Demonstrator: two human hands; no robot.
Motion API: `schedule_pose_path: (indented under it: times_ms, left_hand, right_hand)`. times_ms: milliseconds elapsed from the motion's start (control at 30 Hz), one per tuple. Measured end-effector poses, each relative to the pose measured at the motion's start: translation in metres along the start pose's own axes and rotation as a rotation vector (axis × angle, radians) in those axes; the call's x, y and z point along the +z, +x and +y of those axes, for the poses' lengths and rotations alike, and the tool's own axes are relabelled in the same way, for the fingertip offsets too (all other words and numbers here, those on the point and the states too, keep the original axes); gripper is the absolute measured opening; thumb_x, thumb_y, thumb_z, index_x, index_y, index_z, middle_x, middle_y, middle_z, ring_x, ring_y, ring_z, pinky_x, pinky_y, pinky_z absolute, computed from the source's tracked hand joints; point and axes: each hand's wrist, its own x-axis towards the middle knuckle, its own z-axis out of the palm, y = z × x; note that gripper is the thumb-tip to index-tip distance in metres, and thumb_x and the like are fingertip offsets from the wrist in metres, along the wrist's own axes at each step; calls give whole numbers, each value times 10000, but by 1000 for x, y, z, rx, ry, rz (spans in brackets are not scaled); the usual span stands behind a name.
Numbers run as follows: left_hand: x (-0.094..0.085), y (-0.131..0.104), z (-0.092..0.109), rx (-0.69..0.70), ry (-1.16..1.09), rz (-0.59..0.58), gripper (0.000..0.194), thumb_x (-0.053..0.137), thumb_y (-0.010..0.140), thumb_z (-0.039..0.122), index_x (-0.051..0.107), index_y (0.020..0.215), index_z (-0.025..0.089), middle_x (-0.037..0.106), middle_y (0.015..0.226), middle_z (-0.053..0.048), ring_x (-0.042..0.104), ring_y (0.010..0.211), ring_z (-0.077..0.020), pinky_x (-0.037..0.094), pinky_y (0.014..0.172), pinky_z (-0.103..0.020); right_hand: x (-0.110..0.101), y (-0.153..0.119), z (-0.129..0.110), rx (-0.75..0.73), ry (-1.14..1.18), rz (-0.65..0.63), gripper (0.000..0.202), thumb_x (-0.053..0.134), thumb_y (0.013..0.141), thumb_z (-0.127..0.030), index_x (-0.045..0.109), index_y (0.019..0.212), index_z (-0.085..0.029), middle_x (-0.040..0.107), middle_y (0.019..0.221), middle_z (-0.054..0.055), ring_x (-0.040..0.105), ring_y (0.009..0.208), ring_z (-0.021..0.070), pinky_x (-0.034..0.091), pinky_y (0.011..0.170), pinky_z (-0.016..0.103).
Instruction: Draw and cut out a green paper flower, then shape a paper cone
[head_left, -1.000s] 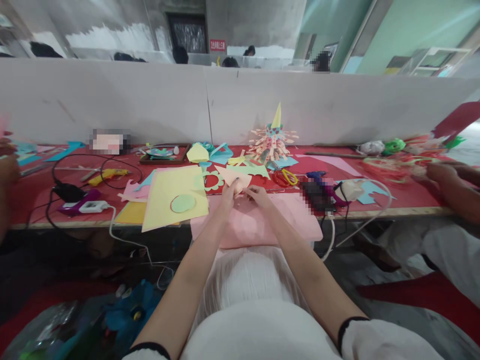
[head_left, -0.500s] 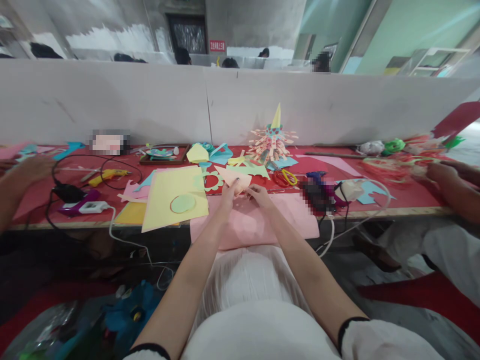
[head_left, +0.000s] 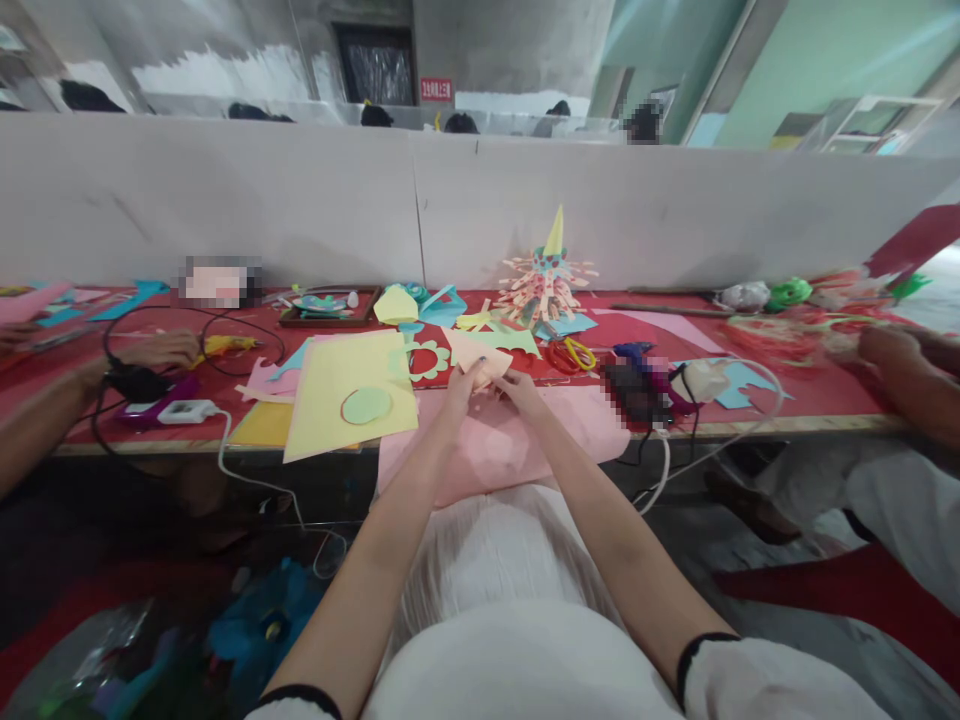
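Note:
Pinched between my two hands is a pale pink paper cone, its point up and to the left. My left hand wraps its lower left side, thumb on top. My right hand is closed at its lower right edge, where the fingertips are partly hidden. Under my hands a large pink paper sheet hangs over the table edge. A green scalloped paper ring lies left of the cone. Behind stands a fringed paper figure with a yellow cone top.
Yellow sheets bear a green paper disc. Yellow-handled scissors and a blue glue gun lie to the right, with a white cable. At left, a co-worker's hand is near a yellow glue gun.
The cone and both my hands have shifted slightly right. At left, the co-worker's hand has come to the yellow glue gun. My grip on the cone looks the same.

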Motion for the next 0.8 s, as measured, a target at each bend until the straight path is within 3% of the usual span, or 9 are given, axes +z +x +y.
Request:
schedule_pose_path:
  times_ms: [133, 400, 800]
  left_hand:
    - [1, -1, 2, -12, 10, -5, 235, 753, 579, 263, 628, 766, 194, 683, 752, -43, 649, 790, -215, 483, 705, -308]
    - [2, -6, 6, -32, 31, -15, 241, 759, 570, 289, 606, 731, 195, 635, 634, -7, 614, 662, -177, 455, 616, -286]
    - [0, -4, 4, -7, 62, -41, 300, 770, 533, 335, 627, 754, 191, 666, 696, -22, 630, 727, -191, 481, 689, -301]
  right_hand:
    - [0, 0, 0, 18, 54, -17, 421, 680, 625, -586, 573, 604, -179, 596, 533, 10, 532, 480, 130, 424, 499, 259]
    - [0, 1, 2, 43, 83, -18, 393, 693, 632, -552, 594, 605, -173, 606, 545, 19, 535, 487, 125, 407, 500, 249]
    - [1, 0, 0, 49, 84, -8, 426, 709, 592, -573, 594, 592, -163, 604, 550, 19, 522, 484, 119, 410, 494, 245]
